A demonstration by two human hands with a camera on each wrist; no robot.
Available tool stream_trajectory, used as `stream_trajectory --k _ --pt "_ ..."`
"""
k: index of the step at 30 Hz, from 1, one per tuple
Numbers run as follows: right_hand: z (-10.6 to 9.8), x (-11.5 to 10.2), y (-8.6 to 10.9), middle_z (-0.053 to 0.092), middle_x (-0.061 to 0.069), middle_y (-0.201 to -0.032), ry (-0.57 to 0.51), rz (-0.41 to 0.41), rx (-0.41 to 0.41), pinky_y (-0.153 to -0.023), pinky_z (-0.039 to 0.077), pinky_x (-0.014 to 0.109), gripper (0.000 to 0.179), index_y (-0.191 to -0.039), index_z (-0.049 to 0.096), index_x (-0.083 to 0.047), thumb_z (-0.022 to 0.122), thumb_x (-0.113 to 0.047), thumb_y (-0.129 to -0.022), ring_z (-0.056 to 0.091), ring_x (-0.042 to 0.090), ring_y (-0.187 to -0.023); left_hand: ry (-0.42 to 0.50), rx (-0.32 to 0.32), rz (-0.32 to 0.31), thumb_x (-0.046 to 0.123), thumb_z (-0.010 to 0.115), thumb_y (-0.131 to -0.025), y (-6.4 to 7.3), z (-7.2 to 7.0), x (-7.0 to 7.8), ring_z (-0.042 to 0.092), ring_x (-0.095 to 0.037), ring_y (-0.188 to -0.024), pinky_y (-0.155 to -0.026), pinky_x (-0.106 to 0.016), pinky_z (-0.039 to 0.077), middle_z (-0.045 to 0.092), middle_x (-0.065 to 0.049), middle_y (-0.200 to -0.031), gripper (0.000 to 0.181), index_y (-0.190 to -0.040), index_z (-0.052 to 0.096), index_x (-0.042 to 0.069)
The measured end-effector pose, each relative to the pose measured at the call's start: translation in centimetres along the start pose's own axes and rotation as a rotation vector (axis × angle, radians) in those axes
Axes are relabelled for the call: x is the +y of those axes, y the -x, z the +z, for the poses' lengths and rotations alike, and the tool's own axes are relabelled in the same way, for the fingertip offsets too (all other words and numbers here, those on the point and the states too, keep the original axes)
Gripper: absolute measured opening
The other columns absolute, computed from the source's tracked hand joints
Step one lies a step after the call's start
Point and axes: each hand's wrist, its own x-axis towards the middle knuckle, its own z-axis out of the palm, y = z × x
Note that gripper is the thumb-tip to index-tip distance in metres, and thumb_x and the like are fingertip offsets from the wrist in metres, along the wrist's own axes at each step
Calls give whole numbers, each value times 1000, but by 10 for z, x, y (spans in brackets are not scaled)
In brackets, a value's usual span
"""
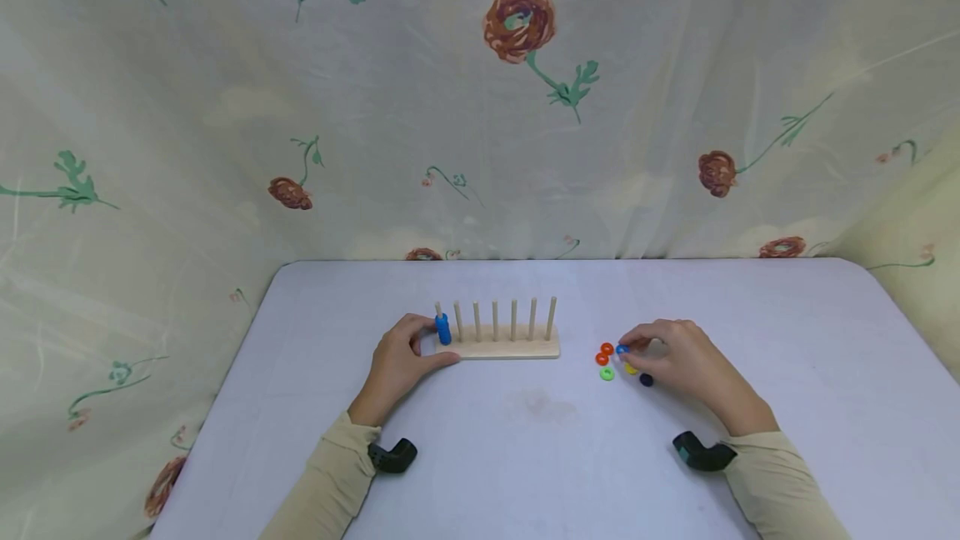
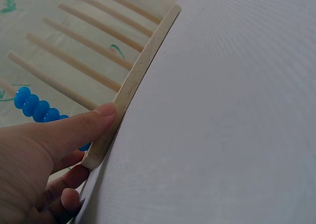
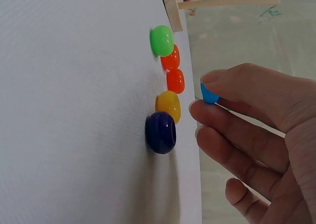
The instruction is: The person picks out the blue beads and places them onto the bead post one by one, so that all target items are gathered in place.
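Observation:
A wooden peg stand (image 1: 498, 348) with a row of upright pegs stands on the table. Blue beads (image 1: 443, 329) are stacked on its leftmost peg. My left hand (image 1: 401, 361) grips the stand's left end, the thumb lying along the front edge in the left wrist view. To the right of the stand, my right hand (image 1: 678, 361) pinches a blue bead (image 3: 209, 94) between thumb and fingers, just off the table. Close by lie two orange-red beads (image 3: 175, 80), a green bead (image 3: 162, 41), a yellow bead (image 3: 169, 107) and a dark blue bead (image 3: 161, 132).
The white-covered table (image 1: 525, 457) runs back to a flowered curtain (image 1: 622, 148), which also hangs along the sides. A black device (image 1: 393, 457) is strapped to the left wrist and another black device (image 1: 703, 452) to the right.

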Motion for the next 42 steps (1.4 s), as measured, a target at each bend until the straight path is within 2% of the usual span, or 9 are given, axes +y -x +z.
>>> stream_trajectory --k 7,17,26,36,42 --pt "-3 -2 0 77 -2 -95 3 22 -9 -96 52 59 17 -105 81 -15 82 -19 -88 69 25 -100 2 0 13 32 94 -74 0 0 1 45 -11 -68 -58 -22 35 60 -4 -92 54 -118 73 9" --pt "-9 -10 -11 78 -1 -96 -31 -51 34 -92 54 57 18 -106 81 -14 81 -16 -88 69 22 -95 3 -3 -4 33 95 -73 0 1 -1 44 -11 -66 -57 -22 35 59 -4 -90 55 -119 73 11" --pt "-12 -37 -32 78 0 -99 -89 -107 99 -82 57 49 17 -106 81 -16 82 -18 -90 70 21 -95 3 -12 -16 33 94 -73 0 1 -2 45 -12 -67 -58 -22 35 59 -3 -91 56 -120 73 11" --pt "-7 -75 -56 79 0 -101 -161 -202 214 -82 53 40 17 -106 82 -15 83 -19 -89 70 18 -94 -4 -5 -11 35 94 -74 -1 1 -4 45 -12 -67 -58 -22 35 59 -2 -92 55 -118 73 11" --pt "-3 -91 -64 79 -2 -98 -221 -225 278 -81 52 39 15 -104 82 -16 83 -19 -89 70 15 -92 -2 -14 -22 35 94 -74 -1 2 -4 45 -12 -68 -59 -22 35 59 -2 -92 55 -120 73 13"
